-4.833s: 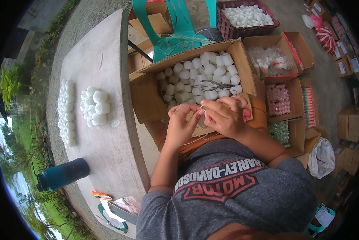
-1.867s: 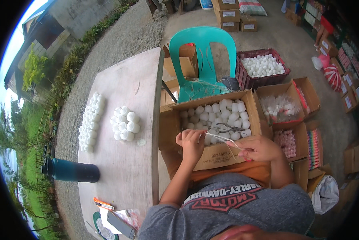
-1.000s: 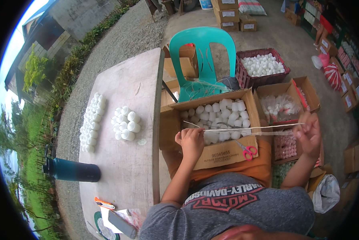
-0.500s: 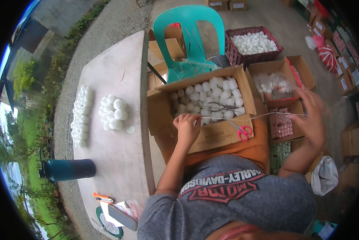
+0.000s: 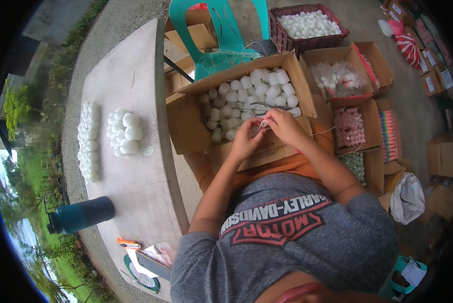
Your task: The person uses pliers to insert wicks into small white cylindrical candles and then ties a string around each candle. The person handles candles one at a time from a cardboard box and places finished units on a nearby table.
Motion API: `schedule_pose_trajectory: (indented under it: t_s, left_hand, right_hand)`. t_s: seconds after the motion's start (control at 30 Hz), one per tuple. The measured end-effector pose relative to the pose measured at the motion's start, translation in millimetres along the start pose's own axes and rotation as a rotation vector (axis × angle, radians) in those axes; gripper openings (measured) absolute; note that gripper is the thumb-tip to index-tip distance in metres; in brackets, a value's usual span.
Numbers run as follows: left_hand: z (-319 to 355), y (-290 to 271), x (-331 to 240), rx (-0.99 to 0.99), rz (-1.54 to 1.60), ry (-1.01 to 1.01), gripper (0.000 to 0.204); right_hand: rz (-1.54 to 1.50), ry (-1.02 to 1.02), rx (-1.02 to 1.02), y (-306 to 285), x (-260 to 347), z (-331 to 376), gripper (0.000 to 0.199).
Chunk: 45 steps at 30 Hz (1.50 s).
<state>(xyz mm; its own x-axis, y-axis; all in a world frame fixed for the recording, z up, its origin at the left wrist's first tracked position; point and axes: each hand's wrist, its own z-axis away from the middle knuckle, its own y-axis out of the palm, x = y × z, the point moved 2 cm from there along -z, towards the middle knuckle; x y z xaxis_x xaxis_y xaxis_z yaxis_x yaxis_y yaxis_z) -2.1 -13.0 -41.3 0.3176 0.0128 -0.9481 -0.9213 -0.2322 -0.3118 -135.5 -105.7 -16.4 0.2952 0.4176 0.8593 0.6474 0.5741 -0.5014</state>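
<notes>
My left hand [image 5: 247,139] and my right hand [image 5: 286,127] meet fingertip to fingertip above the front flap of an open cardboard box [image 5: 302,83]. Both are closed in a pinch on a thin white string [image 5: 323,132], with a small pale bit, perhaps a knot, between the fingers. The string trails out to the right past my right wrist. Behind the hands, the box holds many white foam-like cylinders [image 5: 246,96]. A thin metal tool [image 5: 272,105] lies on them, partly hidden by my right hand. My right arm almost covers the pink-handled scissors.
On the pale table [image 5: 150,202] at left are two groups of white cylinders [image 5: 125,134], a dark teal bottle [image 5: 87,213] and an orange cutter [image 5: 128,243]. A green chair [image 5: 221,30], a maroon crate [image 5: 312,43] and several open boxes [image 5: 370,166] surround the work box.
My right hand has come left and down from the far right to meet my left hand. The stretched string now hangs slack. The whole view has shifted slightly.
</notes>
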Motion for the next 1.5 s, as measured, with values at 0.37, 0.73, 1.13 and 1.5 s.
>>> schedule_pose_trajectory:
  t_s: [0.37,0.73,1.13,1.5]
  left_hand:
    - [2.6,8.6,13.0,0.026,0.228,-0.051,0.034]
    - [1.0,6.5,-12.5,0.031,0.075,-0.005,0.034]
    - [-0.1,11.5,-13.9,-0.018,-0.026,0.115,0.015]
    - [2.5,12.4,-14.5,-0.066,-0.081,0.101,0.014]
  right_hand:
    - [-0.008,0.163,0.072,-8.7,-0.2,3.4,0.012]
    - [-0.048,0.181,0.015,-8.0,-10.4,7.7,0.019]
    - [-0.097,0.168,0.084,-21.8,-3.5,9.4,0.011]
    - [-0.213,0.267,0.049,-30.3,-13.9,6.6,0.009]
